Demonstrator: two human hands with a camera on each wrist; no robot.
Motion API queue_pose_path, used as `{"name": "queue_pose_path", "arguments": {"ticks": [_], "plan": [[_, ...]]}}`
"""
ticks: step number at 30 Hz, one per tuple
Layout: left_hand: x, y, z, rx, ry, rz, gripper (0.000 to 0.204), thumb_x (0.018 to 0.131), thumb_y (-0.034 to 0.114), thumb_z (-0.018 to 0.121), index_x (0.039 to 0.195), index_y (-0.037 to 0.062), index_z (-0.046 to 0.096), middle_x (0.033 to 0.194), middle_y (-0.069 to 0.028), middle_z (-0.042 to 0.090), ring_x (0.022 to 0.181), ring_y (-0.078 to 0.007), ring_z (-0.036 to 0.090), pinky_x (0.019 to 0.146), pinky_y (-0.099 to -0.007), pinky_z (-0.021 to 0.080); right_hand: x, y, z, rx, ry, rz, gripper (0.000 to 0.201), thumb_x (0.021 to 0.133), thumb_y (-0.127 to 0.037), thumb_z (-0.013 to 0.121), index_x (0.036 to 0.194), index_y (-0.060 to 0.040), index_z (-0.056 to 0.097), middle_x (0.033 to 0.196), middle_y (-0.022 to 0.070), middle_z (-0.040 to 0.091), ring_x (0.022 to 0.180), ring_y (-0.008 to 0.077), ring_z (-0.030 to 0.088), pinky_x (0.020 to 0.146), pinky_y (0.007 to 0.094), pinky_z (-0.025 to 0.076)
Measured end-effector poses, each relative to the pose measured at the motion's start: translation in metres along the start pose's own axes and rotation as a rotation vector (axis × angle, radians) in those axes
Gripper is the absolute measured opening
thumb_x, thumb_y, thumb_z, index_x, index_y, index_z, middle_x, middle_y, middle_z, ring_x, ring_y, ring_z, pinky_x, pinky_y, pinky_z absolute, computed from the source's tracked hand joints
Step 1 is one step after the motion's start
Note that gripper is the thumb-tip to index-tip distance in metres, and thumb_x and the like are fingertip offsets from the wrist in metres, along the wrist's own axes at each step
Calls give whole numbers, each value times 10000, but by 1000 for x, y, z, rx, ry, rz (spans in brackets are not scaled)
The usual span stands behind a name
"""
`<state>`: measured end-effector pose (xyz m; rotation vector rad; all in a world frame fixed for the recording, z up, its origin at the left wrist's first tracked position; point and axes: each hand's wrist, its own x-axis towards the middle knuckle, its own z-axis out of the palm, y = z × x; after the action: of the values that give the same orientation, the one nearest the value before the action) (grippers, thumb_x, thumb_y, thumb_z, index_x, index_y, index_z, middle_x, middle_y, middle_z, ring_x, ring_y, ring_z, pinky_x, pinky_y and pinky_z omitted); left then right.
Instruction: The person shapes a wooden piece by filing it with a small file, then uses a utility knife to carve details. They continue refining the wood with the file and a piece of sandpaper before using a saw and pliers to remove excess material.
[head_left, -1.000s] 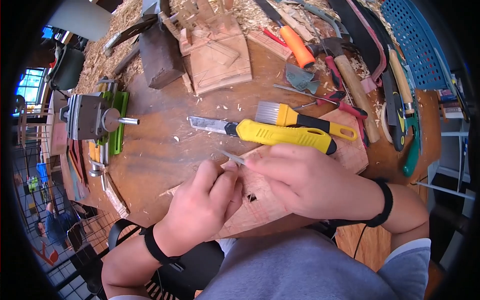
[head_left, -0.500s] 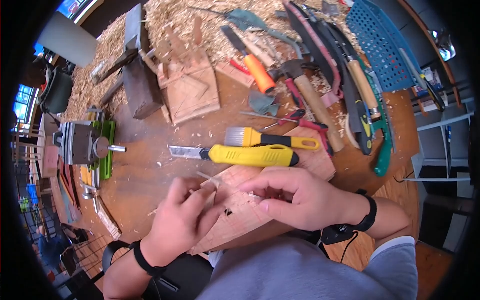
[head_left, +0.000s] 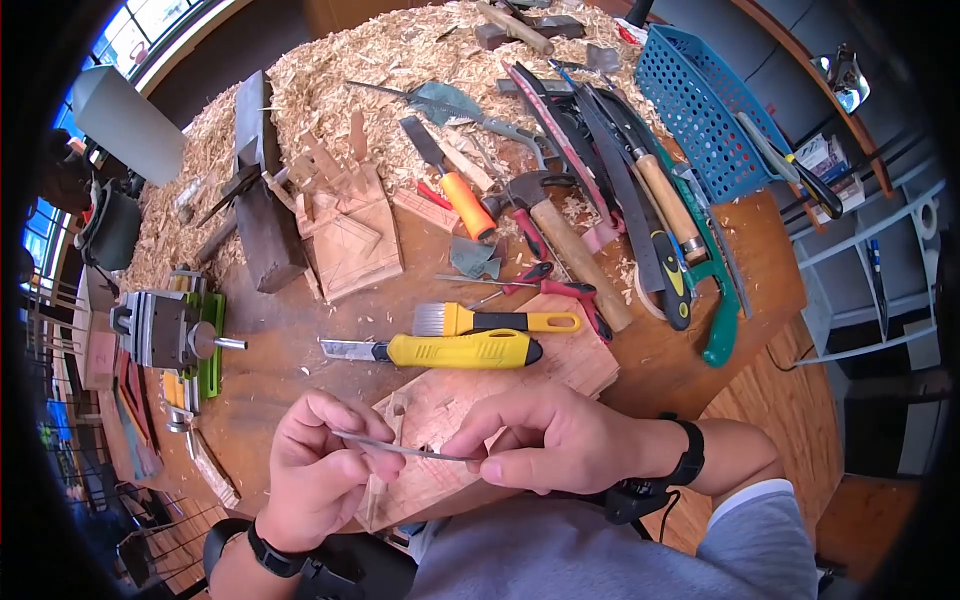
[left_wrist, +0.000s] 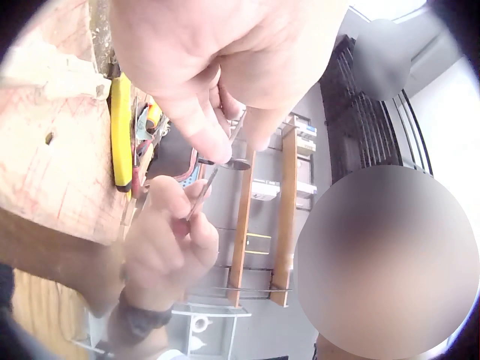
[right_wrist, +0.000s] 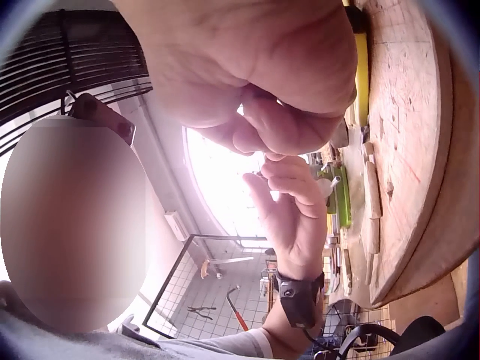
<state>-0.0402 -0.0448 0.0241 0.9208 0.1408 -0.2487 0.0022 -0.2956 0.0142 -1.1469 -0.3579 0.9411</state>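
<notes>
the left hand (head_left: 318, 468) pinches one end of a thin grey strip (head_left: 405, 449); the right hand (head_left: 545, 437) pinches the other. the strip hangs level-ish between them, above a wooden board (head_left: 455, 400) on the surface (head_left: 270, 335). past the hands, a yellow utility knife (head_left: 460, 351) lies just beside a flat brush (head_left: 500, 321).

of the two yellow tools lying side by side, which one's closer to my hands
The utility knife, with its blade out: it lies between your right hand and the brush, which is farther off.
</notes>
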Motion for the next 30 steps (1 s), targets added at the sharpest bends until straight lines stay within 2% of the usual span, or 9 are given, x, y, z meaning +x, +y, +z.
{"name": "queue_pose_path", "arguments": {"ticks": [9, 14, 17, 18, 19, 20, 22, 24, 30], "plan": [[-4, -6, -4, 95, -81, -25, 177, 892, 6, 716, 848, 42, 548, 906, -157, 640, 767, -190, 689, 728, -301, 584, 5, 10, 4, 18, 0, -98, 318, 935, -64, 638, 1248, -11, 622, 975, 4, 608, 677, -5, 531, 580, 179, 430], [-1, -4, -6, 135, -96, -11, 166, 888, 21, 731, 864, 39, 568, 896, -142, 642, 757, -165, 673, 702, -289, 562, 5, 2, 7, 102, -36, 89, 268, 961, -102, 603, 1207, -1, 629, 961, -13, 611, 860, 34, 522, 727, 225, 463], [3, 0, -11, 311, -55, -42, 174, 871, 60, 761, 925, 21, 600, 898, -127, 641, 762, -141, 655, 675, -308, 554, 4, 9, 3, 57, 64, -11, 287, 956, -87, 590, 1224, -2, 649, 938, 15, 643, 862, 59, 560, 742, 257, 485], [4, 7, -11, 803, -91, 49, 203, 856, 77, 772, 970, 20, 614, 922, -132, 635, 760, -162, 656, 666, -321, 550, 8, 17, -3, 60, 54, -8, 287, 956, -87, 590, 1224, -2, 649, 938, 15, 643, 862, 59, 560, 742, 257, 485], [4, 13, -12, 1298, -123, 135, 245, 840, 93, 783, 1015, 19, 629, 946, -137, 630, 759, -183, 657, 658, -333, 547, 14, 31, -12, -237, 166, -226, 281, 957, -66, 578, 1220, -1, 654, 887, 20, 647, 791, 80, 584, 689, 274, 496], [5, 11, -16, 1306, -105, 115, 245, 840, 93, 783, 1015, 19, 629, 946, -137, 630, 759, -183, 657, 658, -333, 547, 18, 41, -16, -523, 275, -441, 278, 958, -44, 566, 1217, -1, 659, 836, 25, 651, 720, 101, 609, 636, 291, 508], [0, 1, -28, 1585, -146, 316, 341, 802, 114, 802, 1091, 31, 640, 1030, -159, 602, 762, -258, 656, 652, -345, 546, 14, 23, -9, -553, 270, -294, 282, 917, 3, 560, 1175, 19, 673, 863, 95, 674, 803, 197, 665, 728, 348, 529], [-4, -1, -25, 1594, -131, 271, 375, 819, 135, 780, 1155, 38, 644, 1089, -167, 578, 780, -302, 652, 663, -362, 557, 17, 24, -7, -838, 261, -186, 301, 888, -26, 568, 1168, 16, 671, 992, 224, 674, 908, 376, 671, 801, 416, 539], [-3, -10, -25, 1715, -258, 253, 424, 886, 147, 715, 1265, -9, 608, 1099, -152, 574, 832, -263, 686, 684, -364, 573, 29, 32, -1, -857, 202, -272, 317, 867, -7, 545, 1164, 43, 647, 939, 201, 637, 873, 363, 646, 773, 418, 527]]}}
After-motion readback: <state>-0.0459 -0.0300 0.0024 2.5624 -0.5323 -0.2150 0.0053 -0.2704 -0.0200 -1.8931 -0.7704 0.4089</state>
